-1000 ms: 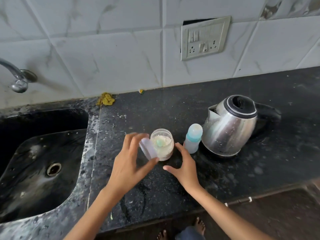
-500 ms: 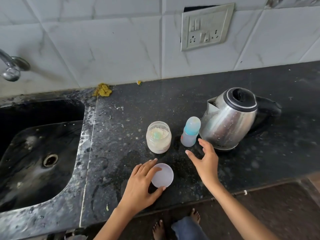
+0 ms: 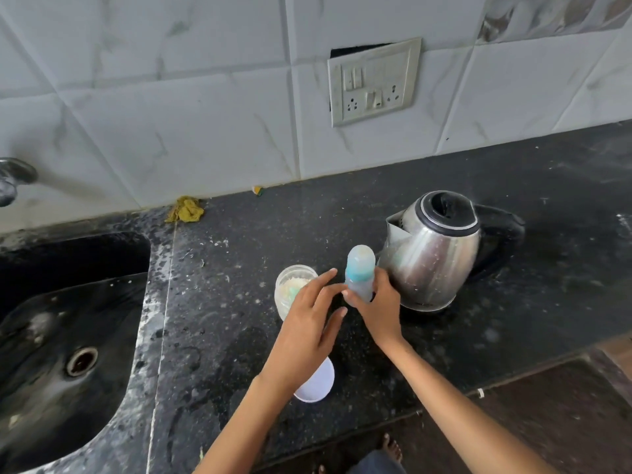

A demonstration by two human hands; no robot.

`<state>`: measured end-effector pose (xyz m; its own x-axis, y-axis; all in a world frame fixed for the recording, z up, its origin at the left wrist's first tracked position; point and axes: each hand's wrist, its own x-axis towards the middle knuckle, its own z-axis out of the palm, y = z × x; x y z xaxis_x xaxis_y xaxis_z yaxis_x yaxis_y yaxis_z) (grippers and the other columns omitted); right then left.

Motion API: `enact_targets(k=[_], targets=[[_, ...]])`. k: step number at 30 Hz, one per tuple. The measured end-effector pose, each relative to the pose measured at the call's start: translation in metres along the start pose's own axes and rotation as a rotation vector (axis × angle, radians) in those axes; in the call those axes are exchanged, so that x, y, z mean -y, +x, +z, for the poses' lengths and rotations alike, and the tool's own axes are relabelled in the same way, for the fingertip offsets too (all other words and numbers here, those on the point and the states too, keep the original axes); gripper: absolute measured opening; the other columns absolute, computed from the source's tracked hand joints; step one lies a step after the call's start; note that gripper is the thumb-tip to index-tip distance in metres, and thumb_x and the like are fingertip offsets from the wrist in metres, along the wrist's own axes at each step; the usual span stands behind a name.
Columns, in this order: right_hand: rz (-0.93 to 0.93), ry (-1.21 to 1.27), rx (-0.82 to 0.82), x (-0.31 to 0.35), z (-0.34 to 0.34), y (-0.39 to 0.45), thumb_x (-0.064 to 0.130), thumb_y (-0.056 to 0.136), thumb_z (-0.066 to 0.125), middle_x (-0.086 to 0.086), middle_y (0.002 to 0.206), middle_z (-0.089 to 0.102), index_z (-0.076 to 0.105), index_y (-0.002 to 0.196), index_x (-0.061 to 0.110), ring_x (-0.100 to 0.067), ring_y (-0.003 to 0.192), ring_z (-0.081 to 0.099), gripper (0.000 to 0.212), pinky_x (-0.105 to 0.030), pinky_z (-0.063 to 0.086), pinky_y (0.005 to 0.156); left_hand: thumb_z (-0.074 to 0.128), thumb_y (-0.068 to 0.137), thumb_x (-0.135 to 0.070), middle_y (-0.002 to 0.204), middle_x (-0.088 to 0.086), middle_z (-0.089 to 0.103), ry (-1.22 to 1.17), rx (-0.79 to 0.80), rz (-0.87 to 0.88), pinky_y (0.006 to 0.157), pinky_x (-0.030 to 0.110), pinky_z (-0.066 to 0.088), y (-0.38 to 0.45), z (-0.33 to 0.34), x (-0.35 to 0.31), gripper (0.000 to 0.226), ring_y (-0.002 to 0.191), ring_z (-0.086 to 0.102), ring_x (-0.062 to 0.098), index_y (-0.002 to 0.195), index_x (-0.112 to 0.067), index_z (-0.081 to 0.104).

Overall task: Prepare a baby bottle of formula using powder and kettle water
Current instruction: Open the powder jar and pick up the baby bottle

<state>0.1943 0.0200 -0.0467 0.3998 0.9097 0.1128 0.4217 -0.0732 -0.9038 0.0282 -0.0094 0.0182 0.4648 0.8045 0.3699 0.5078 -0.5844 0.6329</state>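
A small baby bottle [image 3: 359,268] with a blue collar and clear cap stands upright beside the steel kettle [image 3: 434,251]. My right hand [image 3: 379,302] is wrapped around the bottle's lower body. My left hand [image 3: 307,326] hovers open just left of the bottle, fingers spread and pointing toward it, partly covering the open powder jar [image 3: 290,285]. White powder and a pale green scoop show inside the jar. The jar's white lid [image 3: 316,384] lies flat on the counter under my left wrist.
A black sink basin [image 3: 68,336] fills the left side, with a tap [image 3: 13,179] above it. A yellow rag [image 3: 186,210] lies against the tiled wall. A switch and socket plate [image 3: 374,82] sits on the wall. The dark granite counter's front edge [image 3: 444,401] runs below my arms.
My left hand let go of the lid on the counter and rose toward the bottle. My right hand moved in and closed around the bottle.
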Motion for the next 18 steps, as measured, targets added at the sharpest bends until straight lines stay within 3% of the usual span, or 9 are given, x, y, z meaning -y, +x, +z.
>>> enact_targets(k=[4, 6, 8, 11, 14, 18], targets=[[0.013, 0.167, 0.247, 0.016, -0.026, 0.004, 0.023, 0.078, 0.080, 0.014, 0.110, 0.064, 0.052, 0.124, 0.020, 0.004, 0.100, 0.063, 0.054, -0.011, 0.050, 0.084, 0.047, 0.097, -0.015, 0.150, -0.005, 0.035, -0.094, 0.091, -0.037, 0.118, 0.048, 0.020, 0.036, -0.008, 0.004, 0.049, 0.132, 0.037, 0.008, 0.144, -0.014, 0.032], [0.077, 0.268, 0.449, 0.028, -0.042, 0.006, 0.014, 0.078, 0.079, 0.009, 0.113, 0.067, 0.054, 0.127, 0.018, 0.001, 0.105, 0.064, 0.055, -0.017, 0.052, 0.090, 0.053, 0.094, -0.019, 0.150, -0.008, 0.034, -0.156, 0.163, -0.056, 0.116, 0.053, 0.023, 0.054, -0.013, 0.009, 0.062, 0.134, 0.037, 0.007, 0.148, -0.015, 0.023], [0.125, 0.339, 0.596, 0.037, -0.055, 0.008, 0.006, 0.080, 0.077, 0.004, 0.112, 0.070, 0.057, 0.124, 0.019, -0.007, 0.107, 0.066, 0.050, -0.021, 0.052, 0.092, 0.060, 0.092, -0.018, 0.148, -0.005, 0.041, -0.263, 0.248, -0.056, 0.111, 0.049, 0.036, 0.069, -0.019, 0.011, 0.070, 0.135, 0.041, 0.008, 0.150, -0.016, 0.020], [0.175, 0.395, 0.712, 0.044, -0.069, 0.013, 0.009, 0.080, 0.074, -0.005, 0.118, 0.070, 0.059, 0.126, 0.016, -0.016, 0.115, 0.064, 0.049, -0.030, 0.051, 0.099, 0.061, 0.088, 0.002, 0.136, 0.008, 0.053, -0.554, 0.370, -0.112, 0.099, 0.034, 0.050, 0.083, -0.030, 0.005, 0.068, 0.123, 0.055, 0.017, 0.146, -0.009, 0.027], [0.193, 0.454, 0.824, 0.045, -0.078, 0.017, 0.012, 0.081, 0.069, -0.016, 0.121, 0.068, 0.056, 0.129, 0.009, -0.028, 0.119, 0.061, 0.050, -0.035, 0.050, 0.099, 0.060, 0.087, 0.008, 0.128, 0.014, 0.057, -0.709, 0.442, -0.166, 0.092, 0.034, 0.052, 0.090, -0.034, 0.001, 0.068, 0.116, 0.059, 0.025, 0.145, -0.014, 0.031], [0.175, 0.486, 0.845, 0.049, -0.084, 0.017, 0.004, 0.083, 0.067, -0.013, 0.114, 0.070, 0.060, 0.124, 0.007, -0.027, 0.113, 0.065, 0.042, -0.029, 0.053, 0.089, 0.061, 0.085, 0.008, 0.122, 0.016, 0.059, -0.769, 0.411, -0.173, 0.090, 0.035, 0.053, 0.091, -0.028, -0.002, 0.066, 0.110, 0.061, 0.027, 0.142, -0.016, 0.038]])
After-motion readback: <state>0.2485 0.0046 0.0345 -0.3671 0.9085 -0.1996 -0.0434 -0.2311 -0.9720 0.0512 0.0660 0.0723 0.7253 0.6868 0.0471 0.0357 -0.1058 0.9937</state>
